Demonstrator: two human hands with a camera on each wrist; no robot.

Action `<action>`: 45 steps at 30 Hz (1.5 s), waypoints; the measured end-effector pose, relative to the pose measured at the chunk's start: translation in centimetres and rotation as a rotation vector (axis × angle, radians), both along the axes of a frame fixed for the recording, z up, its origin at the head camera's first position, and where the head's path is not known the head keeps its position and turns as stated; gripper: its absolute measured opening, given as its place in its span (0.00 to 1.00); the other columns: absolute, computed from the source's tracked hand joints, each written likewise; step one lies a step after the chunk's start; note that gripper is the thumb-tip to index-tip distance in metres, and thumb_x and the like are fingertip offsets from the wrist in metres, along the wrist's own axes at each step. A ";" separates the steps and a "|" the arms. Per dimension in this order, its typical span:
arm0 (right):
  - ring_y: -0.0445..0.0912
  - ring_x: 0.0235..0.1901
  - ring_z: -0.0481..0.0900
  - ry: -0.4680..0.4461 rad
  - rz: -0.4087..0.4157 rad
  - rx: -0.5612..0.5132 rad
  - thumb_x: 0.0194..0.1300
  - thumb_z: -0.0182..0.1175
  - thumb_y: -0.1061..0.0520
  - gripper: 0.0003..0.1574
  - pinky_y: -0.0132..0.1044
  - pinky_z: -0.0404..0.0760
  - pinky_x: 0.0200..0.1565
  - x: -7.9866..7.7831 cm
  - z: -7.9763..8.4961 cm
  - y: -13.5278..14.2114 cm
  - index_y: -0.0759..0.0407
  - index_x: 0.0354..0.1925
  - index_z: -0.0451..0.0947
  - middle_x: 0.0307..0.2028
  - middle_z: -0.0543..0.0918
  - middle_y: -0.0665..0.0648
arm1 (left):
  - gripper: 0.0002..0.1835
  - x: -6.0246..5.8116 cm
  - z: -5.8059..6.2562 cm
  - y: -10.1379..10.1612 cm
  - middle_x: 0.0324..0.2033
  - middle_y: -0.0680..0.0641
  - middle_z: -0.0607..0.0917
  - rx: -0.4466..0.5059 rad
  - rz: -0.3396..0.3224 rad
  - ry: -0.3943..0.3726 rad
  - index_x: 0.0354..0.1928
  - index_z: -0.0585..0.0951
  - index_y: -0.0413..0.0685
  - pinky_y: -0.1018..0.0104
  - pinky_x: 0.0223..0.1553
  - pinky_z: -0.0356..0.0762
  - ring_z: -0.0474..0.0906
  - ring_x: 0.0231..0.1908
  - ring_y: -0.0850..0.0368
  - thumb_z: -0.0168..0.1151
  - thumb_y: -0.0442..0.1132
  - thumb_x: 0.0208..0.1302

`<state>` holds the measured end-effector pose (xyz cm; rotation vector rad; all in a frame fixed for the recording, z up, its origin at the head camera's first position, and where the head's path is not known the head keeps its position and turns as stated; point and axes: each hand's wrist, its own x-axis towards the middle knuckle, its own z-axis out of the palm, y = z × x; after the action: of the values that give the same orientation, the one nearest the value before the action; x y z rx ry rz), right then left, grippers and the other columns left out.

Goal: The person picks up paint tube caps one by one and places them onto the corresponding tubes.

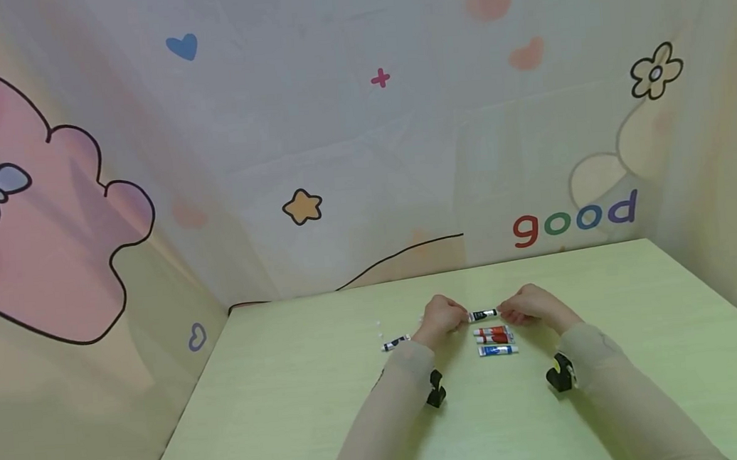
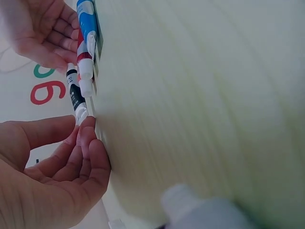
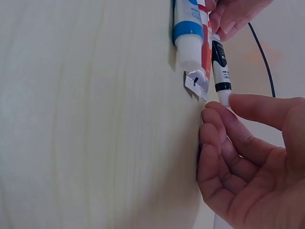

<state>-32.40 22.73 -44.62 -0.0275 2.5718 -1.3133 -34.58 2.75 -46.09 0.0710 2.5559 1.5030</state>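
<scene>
Between both hands lies a small paint tube with a black label (image 1: 483, 315), held lengthwise above the row of other tubes. My left hand (image 1: 444, 316) pinches its flat silvery end (image 2: 82, 112) between thumb and fingertips. At the opposite end, thumb and forefinger of my right hand (image 1: 536, 305) pinch the white cap (image 3: 225, 97). Nearer to me, two red tubes (image 1: 493, 339) lie side by side, one more orange. A blue tube (image 1: 498, 350) lies closest in that row, its white cap (image 3: 189, 51) large in the right wrist view.
Left of my left hand, another dark-labelled tube (image 1: 395, 343) lies on the pale table (image 1: 278, 407), with tiny white pieces (image 1: 378, 327) behind it. A printed cloth (image 1: 363, 152) hangs along the table's back edge.
</scene>
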 end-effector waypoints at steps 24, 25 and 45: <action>0.43 0.22 0.72 -0.067 0.025 0.080 0.68 0.63 0.54 0.14 0.32 0.72 0.29 -0.8 0.6 0.3 0.64 0.31 0.84 0.22 0.78 0.51 | 0.06 0.2 0.7 -0.1 0.32 0.49 0.85 -0.091 -0.039 0.063 0.39 0.88 0.37 0.72 0.29 0.69 0.73 0.30 0.60 0.69 0.29 0.60; 0.43 0.22 0.72 -0.067 0.024 0.079 0.68 0.63 0.54 0.14 0.32 0.72 0.29 -0.9 0.6 0.3 0.64 0.31 0.84 0.22 0.78 0.51 | 0.06 0.2 0.7 0.0 0.32 0.49 0.85 -0.086 -0.037 0.060 0.40 0.88 0.37 0.72 0.29 0.69 0.72 0.31 0.60 0.69 0.29 0.60; 0.46 0.26 0.74 -0.050 -0.006 0.056 0.74 0.56 0.52 0.20 0.36 0.77 0.32 -0.7 0.8 0.8 0.71 0.44 0.81 0.29 0.80 0.56 | 0.09 -0.2 2.1 -3.4 0.42 0.45 0.87 -0.077 -0.211 0.182 0.47 0.86 0.37 0.67 0.40 0.79 0.82 0.35 0.56 0.64 0.34 0.68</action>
<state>-33.10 23.50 -43.79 0.0237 2.5673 -1.2272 -34.82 -0.64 -43.98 0.4724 2.6418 1.3746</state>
